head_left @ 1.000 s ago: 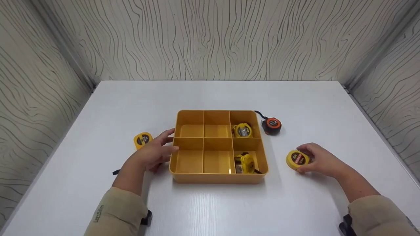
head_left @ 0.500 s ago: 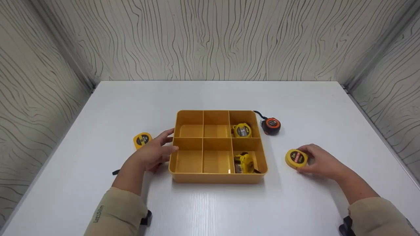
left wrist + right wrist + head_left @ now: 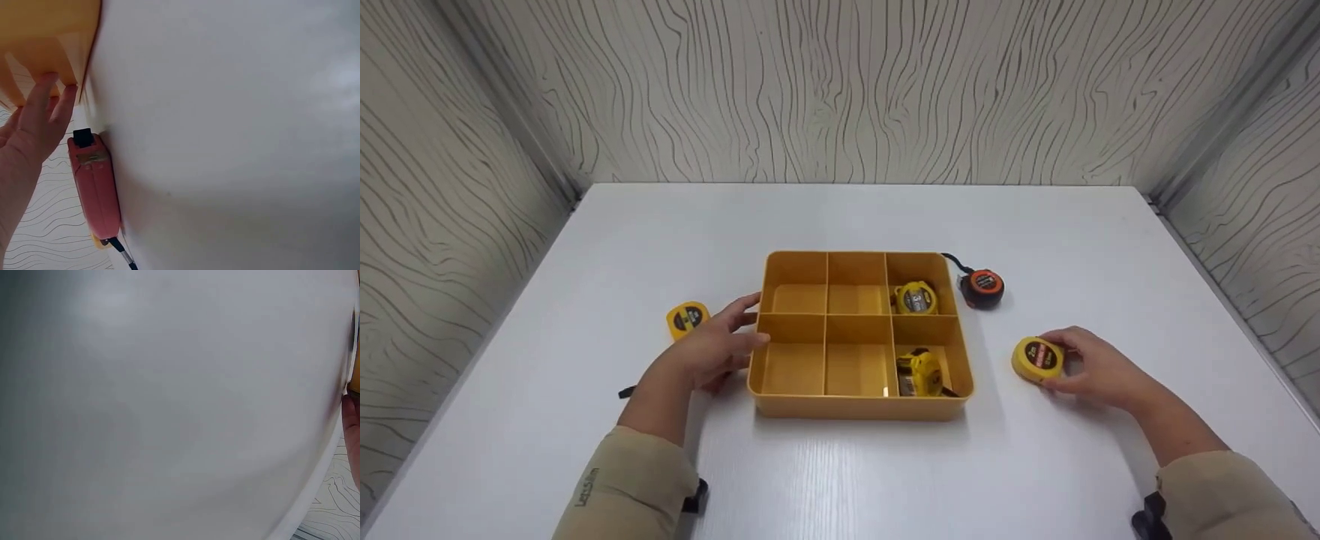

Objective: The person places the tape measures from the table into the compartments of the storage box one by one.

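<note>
Fingertips of my left hand (image 3: 706, 349) touch the outer left wall of a yellow six-compartment box (image 3: 859, 407); the thumb tip overlaps its rim. The left wrist view shows those fingers fairly straight against the wall (image 3: 42, 34). Below that hand a red tape measure (image 3: 95, 191) with a black strap stands on edge, mostly hidden from the head view. To the box's right, my right hand (image 3: 1099, 373) holds a round yellow tape measure (image 3: 1037, 358) marked 2m between thumb and fingers. Only part of that hand (image 3: 352, 430) shows at the right wrist view's edge.
Two yellow tape measures sit in the box's right column, one in the back compartment (image 3: 916, 298), one in the front (image 3: 920, 373). A black and orange tape measure (image 3: 982, 289) lies beyond the box's right side. Another yellow one (image 3: 687, 319) lies left of my left hand.
The tape measure in my right hand has shifted slightly left and away from me, and its label has turned a little. My left hand and the box stay in place.
</note>
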A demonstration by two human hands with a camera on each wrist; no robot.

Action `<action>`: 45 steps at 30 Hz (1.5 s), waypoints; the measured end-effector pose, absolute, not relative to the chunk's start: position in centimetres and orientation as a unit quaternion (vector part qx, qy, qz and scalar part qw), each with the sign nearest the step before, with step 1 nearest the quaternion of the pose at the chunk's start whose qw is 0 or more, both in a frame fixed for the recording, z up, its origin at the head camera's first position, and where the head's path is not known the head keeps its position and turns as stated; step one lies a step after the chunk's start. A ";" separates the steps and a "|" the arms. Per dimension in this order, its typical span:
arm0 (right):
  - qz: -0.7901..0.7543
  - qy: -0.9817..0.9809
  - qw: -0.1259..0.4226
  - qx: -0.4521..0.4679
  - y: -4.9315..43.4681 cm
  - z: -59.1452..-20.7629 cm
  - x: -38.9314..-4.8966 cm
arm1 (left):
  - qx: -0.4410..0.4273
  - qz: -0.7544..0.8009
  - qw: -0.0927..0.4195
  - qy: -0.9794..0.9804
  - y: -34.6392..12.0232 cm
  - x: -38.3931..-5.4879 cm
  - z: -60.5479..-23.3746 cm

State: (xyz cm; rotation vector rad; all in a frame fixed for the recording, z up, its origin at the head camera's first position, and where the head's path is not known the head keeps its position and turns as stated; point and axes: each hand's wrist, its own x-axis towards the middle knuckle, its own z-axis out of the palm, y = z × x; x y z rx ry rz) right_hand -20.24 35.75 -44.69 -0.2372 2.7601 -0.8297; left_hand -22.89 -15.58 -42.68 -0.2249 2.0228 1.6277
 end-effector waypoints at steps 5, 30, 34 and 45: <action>-0.302 0.941 0.123 -0.085 35.8 -44.3 -20.4 | -0.081 0.602 0.266 0.748 -15.6 -22.9 -42.7; -0.335 0.933 0.052 -0.120 35.6 -39.0 -22.0 | -0.083 0.612 0.265 0.740 -15.6 -22.7 -42.4; -0.349 0.928 0.045 -0.123 35.2 -38.3 -22.2 | -0.083 0.613 0.265 0.740 -15.6 -22.7 -42.5; -0.370 0.911 0.011 -0.181 32.5 -36.0 -23.3 | -0.084 0.605 0.268 0.745 -15.6 -22.8 -42.7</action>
